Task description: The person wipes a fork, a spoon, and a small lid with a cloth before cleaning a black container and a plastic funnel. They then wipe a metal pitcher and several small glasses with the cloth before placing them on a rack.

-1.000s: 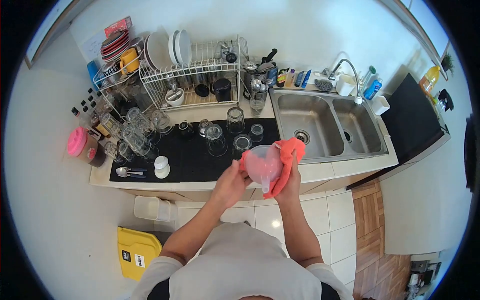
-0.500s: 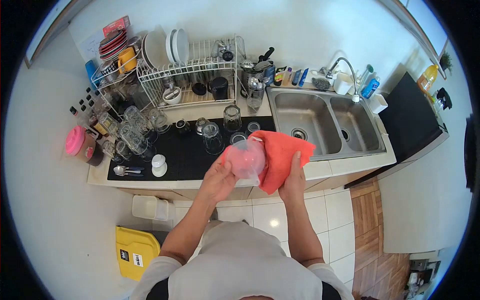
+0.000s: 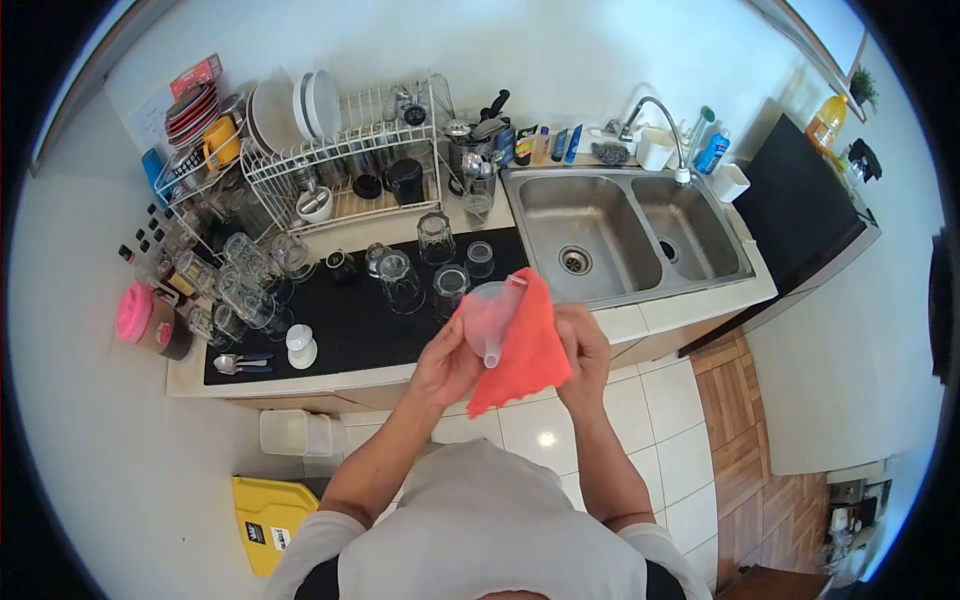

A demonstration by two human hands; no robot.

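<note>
Above the counter's front edge, my left hand [image 3: 448,362] is closed around a translucent plastic funnel [image 3: 485,315], its narrow spout pointing down toward me. A coral-red cloth [image 3: 525,350] lies against the funnel's right side and hangs below it in a corner. My right hand [image 3: 582,350] is closed on the cloth's right edge, fingers partly hidden behind it. Just beyond my hands, upturned glasses [image 3: 402,285] stand on a black drying mat [image 3: 350,335].
A double steel sink [image 3: 590,235] with a curved faucet lies to the right. Behind the mat stands a white dish rack [image 3: 345,170] with plates and cups. Several glass mugs [image 3: 245,290] and a pink-lidded jug [image 3: 150,318] crowd the left end. A yellow lid-like panel [image 3: 270,525] is low at left.
The cloth has shifted left against the funnel and now hangs lower. My right hand has moved slightly left, and the funnel's spout has turned toward me. The camera view has shifted a little.
</note>
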